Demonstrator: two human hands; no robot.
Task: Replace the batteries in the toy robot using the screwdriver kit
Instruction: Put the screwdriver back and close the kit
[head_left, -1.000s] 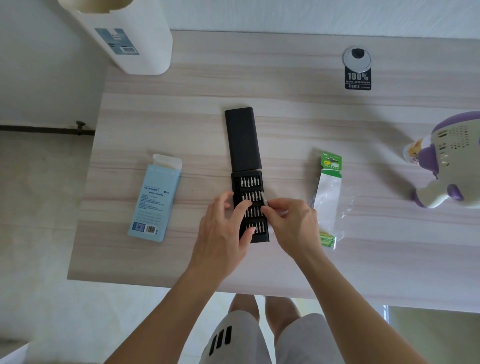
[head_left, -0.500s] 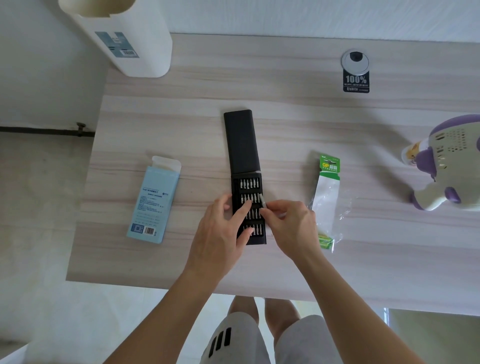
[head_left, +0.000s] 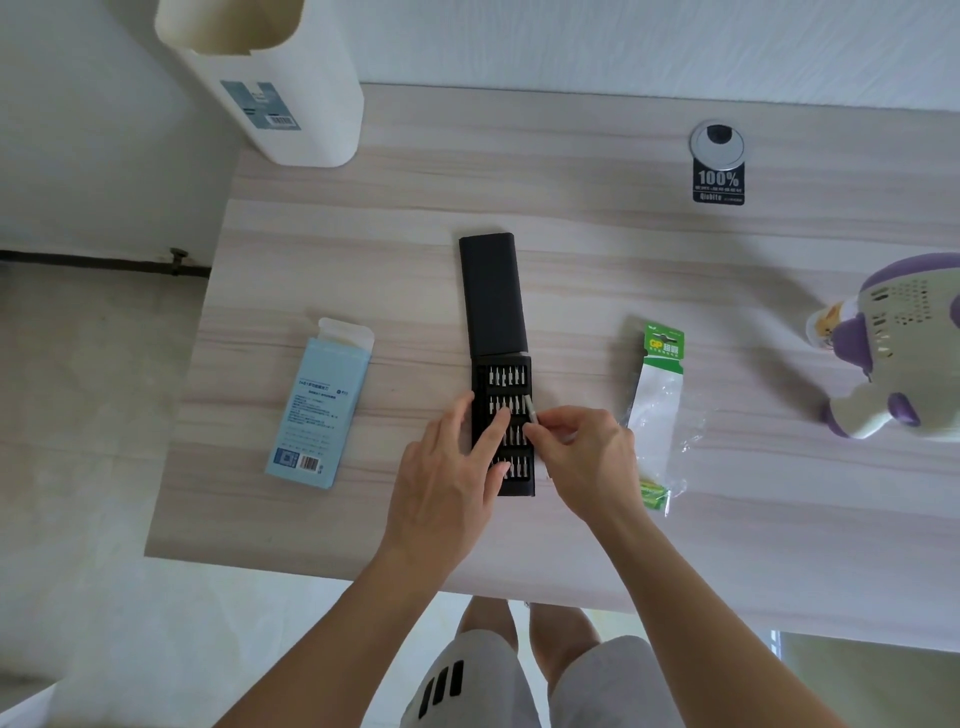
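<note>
A black screwdriver kit (head_left: 494, 306) lies open mid-table, its tray of rows of silver bits slid out toward me. My left hand (head_left: 452, 478) rests on the tray's left edge, index finger laid across the bits. My right hand (head_left: 587, 457) pinches a thin silver screwdriver handle (head_left: 531, 408) at the tray's right edge. A pack of green batteries (head_left: 658, 415) lies to the right. The white and purple toy robot (head_left: 898, 353) lies at the far right edge of the table.
A light blue cardboard box (head_left: 319, 405) lies left of the kit with its flap open. A tall white bin (head_left: 270, 78) stands at the table's back left corner. A round cable grommet with a black label (head_left: 718, 163) sits at the back right.
The camera has tilted a little, so everything sits lower in view. Both hands stay on the tray; the silver handle remains pinched in my right fingers.
</note>
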